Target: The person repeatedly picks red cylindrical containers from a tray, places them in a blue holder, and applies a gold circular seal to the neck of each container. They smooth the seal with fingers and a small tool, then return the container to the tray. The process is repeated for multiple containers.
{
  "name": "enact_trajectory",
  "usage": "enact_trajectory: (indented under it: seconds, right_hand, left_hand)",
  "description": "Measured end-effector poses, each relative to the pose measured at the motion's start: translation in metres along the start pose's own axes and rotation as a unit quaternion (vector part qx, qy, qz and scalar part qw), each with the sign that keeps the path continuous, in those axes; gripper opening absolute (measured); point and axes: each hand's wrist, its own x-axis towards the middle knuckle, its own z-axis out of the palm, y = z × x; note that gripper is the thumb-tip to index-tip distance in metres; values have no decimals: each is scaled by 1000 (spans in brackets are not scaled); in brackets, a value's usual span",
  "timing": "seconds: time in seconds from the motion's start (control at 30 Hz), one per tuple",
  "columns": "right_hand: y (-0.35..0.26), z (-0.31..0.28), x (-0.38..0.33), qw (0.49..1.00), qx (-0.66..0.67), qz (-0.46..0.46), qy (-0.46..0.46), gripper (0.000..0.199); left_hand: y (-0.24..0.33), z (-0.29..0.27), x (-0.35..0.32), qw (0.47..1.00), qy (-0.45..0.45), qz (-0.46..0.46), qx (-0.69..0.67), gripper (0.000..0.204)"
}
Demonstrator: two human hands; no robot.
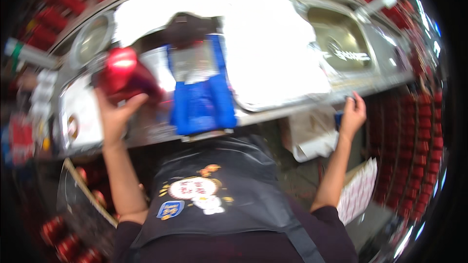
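My left hand [118,117] is closed round the lower side of a shiny red, rounded object [122,65], its thumb stretched to the right. Motion blur hides the exact kind of this object. To its right, a blue stand or holder [202,102] with a silvery middle and a dark top sits at the bench's front edge. My right hand [353,114] hangs just off the bench's front edge, its fingers loosely bent and slightly apart, with nothing visible in them.
White, overexposed sheets or trays [273,48] cover much of the metal bench. A metal basin [339,39] is set in at the right, a round bowl [91,41] at the left. Below stand a white-lined box [312,136] and a carton [92,195] of red objects. Red stacks [409,151] line the right.
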Motion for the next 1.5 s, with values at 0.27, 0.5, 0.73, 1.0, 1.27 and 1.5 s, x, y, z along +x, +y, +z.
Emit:
enact_trajectory:
  seconds: [0.27,0.5,0.73,1.0,1.27,1.5]
  right_hand:
    - [-310,129,-69,852,227,-215,-420,70]
    - [-357,205,-121,810,236,-341,-415,91]
    - [-324,188,-113,836,246,-150,-467,83]
    - [-328,186,-93,828,280,-55,-483,65]
    - [-308,176,-90,847,243,-40,-471,61]
    - [-296,172,-85,860,234,-30,-454,63]
  left_hand:
    - [12,7,4,997,5,25,-76,103]
    - [7,-2,17,992,-39,110,-50,102]
    - [-1,-33,15,993,-74,85,19,108]
    - [-105,-203,65,841,357,-152,378,27]
    - [-149,-268,102,789,286,-219,498,36]
    - [-144,-265,99,797,340,-172,469,23]
